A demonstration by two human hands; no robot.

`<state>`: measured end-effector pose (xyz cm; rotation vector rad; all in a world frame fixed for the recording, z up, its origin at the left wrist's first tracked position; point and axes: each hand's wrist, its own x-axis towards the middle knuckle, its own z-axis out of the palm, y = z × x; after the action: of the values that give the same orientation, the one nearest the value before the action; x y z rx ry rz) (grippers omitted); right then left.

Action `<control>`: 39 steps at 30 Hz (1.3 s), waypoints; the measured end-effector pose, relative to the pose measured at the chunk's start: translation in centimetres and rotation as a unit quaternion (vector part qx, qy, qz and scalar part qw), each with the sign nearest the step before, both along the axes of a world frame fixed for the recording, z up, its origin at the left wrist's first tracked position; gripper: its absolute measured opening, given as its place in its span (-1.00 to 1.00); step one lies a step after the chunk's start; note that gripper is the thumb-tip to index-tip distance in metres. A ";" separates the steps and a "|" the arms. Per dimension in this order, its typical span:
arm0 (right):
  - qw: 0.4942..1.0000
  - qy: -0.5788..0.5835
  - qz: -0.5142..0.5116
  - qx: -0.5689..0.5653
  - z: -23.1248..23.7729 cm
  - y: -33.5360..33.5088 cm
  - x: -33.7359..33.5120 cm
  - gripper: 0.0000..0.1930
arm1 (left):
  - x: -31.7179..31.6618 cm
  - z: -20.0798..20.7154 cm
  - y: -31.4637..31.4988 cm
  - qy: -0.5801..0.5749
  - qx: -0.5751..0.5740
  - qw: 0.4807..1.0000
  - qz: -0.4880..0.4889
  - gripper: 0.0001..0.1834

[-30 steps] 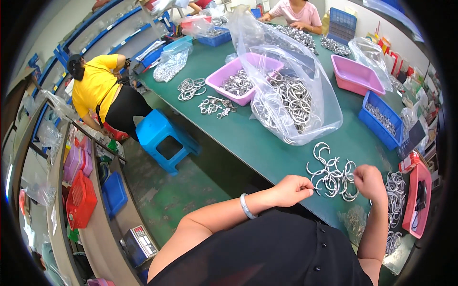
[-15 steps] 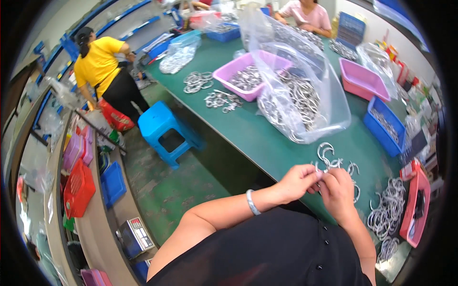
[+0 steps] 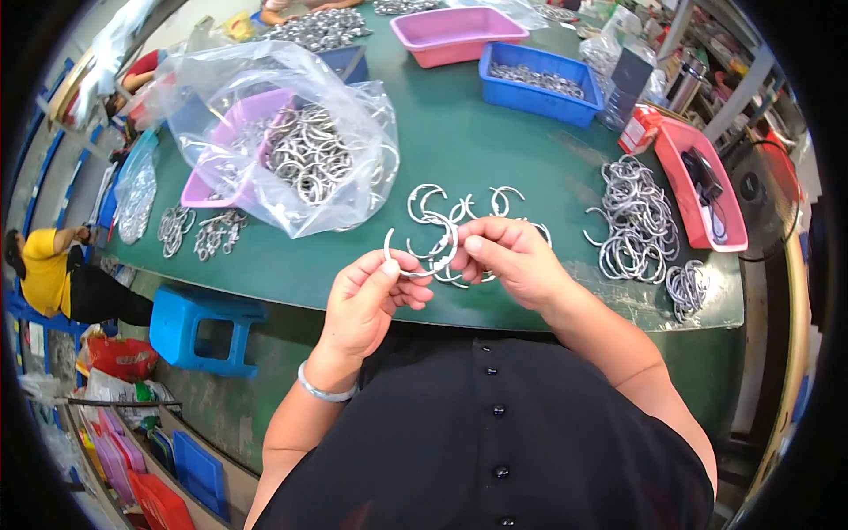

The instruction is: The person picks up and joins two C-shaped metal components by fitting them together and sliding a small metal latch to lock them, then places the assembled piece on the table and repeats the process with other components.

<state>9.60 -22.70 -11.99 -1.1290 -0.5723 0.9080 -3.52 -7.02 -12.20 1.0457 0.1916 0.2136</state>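
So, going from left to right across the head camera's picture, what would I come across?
A person in a yellow top → a blue stool → the left hand → the right hand → a big heap of metal rings → a black fan.

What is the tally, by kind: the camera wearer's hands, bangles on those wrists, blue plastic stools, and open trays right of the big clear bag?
Hands: 2
Wrist bangle: 1
Blue plastic stool: 1
Open trays: 3
Total: 7

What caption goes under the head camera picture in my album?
Left hand pinching a silvery open ring, right hand at its other side, above a green table.
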 end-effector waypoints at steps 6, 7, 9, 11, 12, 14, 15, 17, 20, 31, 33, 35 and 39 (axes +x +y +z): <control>1.000 -0.001 -0.002 -0.023 -0.1 -0.2 0.8 -0.87 | 1.0 0.1 -0.1 0.031 0.012 0.999 -0.009 -0.77; 0.999 -0.004 -0.002 -0.031 -0.2 -0.3 0.9 -0.87 | 1.1 0.2 -0.1 0.037 0.012 0.999 -0.011 -0.77; 0.999 -0.005 -0.003 -0.041 -0.4 -0.3 1.1 -0.87 | 1.3 0.3 -0.2 0.044 0.012 0.999 -0.013 -0.77; 0.999 0.001 -0.006 -0.044 -0.6 -0.3 1.2 -0.87 | 1.5 0.3 -0.2 0.055 0.015 0.998 -0.015 -0.77; 0.999 0.002 -0.007 -0.044 -0.7 -0.3 1.2 -0.87 | 1.5 0.2 -0.1 0.055 0.014 0.998 -0.016 -0.77; 0.999 0.002 -0.005 -0.045 -1.0 -0.5 1.1 -0.87 | 1.4 0.1 -0.3 0.048 0.061 0.997 -0.014 -0.77; 0.999 0.003 -0.005 -0.046 -1.1 -0.6 1.0 -0.87 | 1.3 0.0 -0.5 0.050 0.060 0.997 -0.014 -0.77; 0.999 0.003 -0.018 -0.042 -0.8 -0.3 1.2 -0.87 | 1.6 0.5 -0.5 0.019 0.170 0.985 -0.002 -0.79; 0.999 -0.010 -0.002 -0.045 -1.4 -0.6 1.3 -0.86 | 1.3 0.5 -0.8 -0.016 0.232 0.972 -0.014 -0.84; 0.998 -0.014 0.006 -0.058 -1.6 -0.2 1.5 -0.85 | 2.0 1.1 -0.3 0.003 0.246 0.969 -0.024 -0.78; 0.998 -0.011 0.010 -0.066 -1.8 -0.2 1.6 -0.85 | 2.1 1.1 -0.2 0.015 0.219 0.975 -0.026 -0.77; 0.996 0.006 0.018 -0.083 -2.0 -0.7 0.9 -0.84 | 1.5 0.9 -0.7 0.016 0.216 0.976 -0.028 -0.77; 0.996 0.017 0.029 -0.079 -2.1 -0.3 1.4 -0.85 | 1.9 1.2 -0.9 -0.015 0.277 0.961 -0.022 -0.80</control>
<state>11.01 -23.01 -14.05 -1.2404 -0.5140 1.0346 -1.59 -7.93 -11.03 1.6013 0.0808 0.2497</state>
